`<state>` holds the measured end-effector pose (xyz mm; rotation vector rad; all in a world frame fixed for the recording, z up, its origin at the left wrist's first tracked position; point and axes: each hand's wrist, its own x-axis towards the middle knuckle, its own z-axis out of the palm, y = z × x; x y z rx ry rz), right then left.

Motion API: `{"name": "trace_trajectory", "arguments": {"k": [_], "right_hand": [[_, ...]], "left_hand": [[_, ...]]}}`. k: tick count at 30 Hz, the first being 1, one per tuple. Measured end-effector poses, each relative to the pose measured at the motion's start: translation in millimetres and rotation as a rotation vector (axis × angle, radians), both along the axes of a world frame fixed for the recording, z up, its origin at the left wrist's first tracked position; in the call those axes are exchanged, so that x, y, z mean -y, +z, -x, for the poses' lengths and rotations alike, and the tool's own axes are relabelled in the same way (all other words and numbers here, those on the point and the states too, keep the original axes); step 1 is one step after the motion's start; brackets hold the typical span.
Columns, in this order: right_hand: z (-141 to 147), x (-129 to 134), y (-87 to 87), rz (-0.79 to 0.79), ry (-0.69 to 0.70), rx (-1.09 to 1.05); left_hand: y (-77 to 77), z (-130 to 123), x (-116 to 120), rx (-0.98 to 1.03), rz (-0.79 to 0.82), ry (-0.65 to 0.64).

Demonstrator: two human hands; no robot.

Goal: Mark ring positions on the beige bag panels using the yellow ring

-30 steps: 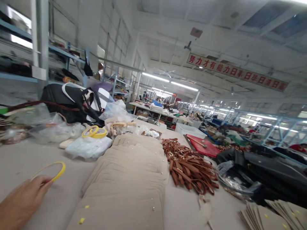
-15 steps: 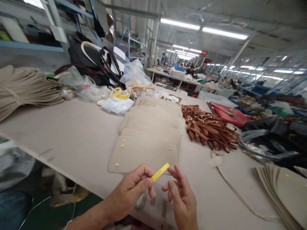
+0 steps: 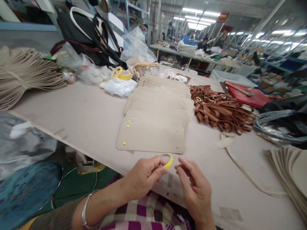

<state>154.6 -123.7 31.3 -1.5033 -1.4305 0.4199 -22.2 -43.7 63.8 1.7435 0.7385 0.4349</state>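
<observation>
Between the thumb and fingers of my left hand (image 3: 146, 174) is a roll of yellow tape (image 3: 169, 161), held over the front edge of the table. My right hand (image 3: 195, 185) hovers just right of the roll, fingers curved and apart, and I see nothing in it. Just beyond both hands lies a stack of beige panels (image 3: 153, 135), spread in overlapping rows. The nearest panel has two small yellow tape pieces (image 3: 128, 126) on its left side and two small metal studs (image 3: 177, 130) on its right.
Brown straps with metal clasps (image 3: 220, 110) lie right of the panels. More beige pieces are fanned at far left (image 3: 26, 73) and far right (image 3: 290, 172). Two yellow tape rolls (image 3: 121, 74) rest on a plastic bag (image 3: 120, 88). A blue stool (image 3: 31, 182) stands at lower left.
My view has tilted down. The tape roll, seen edge-on before, now shows as a ring in my left hand. My right fingers have drawn closer together, near the roll.
</observation>
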Motion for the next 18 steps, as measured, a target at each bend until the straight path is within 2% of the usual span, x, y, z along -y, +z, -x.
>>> {"name": "trace_trajectory", "arguments": {"k": [4,8,12,18], "right_hand": [[1,0,9.7,-0.064,0.134,0.187],[5,-6,8.8,-0.129,0.19,0.31],[4,-10,4.2,-0.165,0.216,0.387],[5,-16,4.8,-0.23,0.224,0.418]], "left_hand": [[-3.1,1,-4,-0.025,-0.347,-0.05],[-12.0,0,-4,-0.077,-0.536,-0.061],[-18.0,1,-2,-0.173,-0.617,-0.083],[-16.1,-1,0,-0.221,-0.635,-0.071]]}}
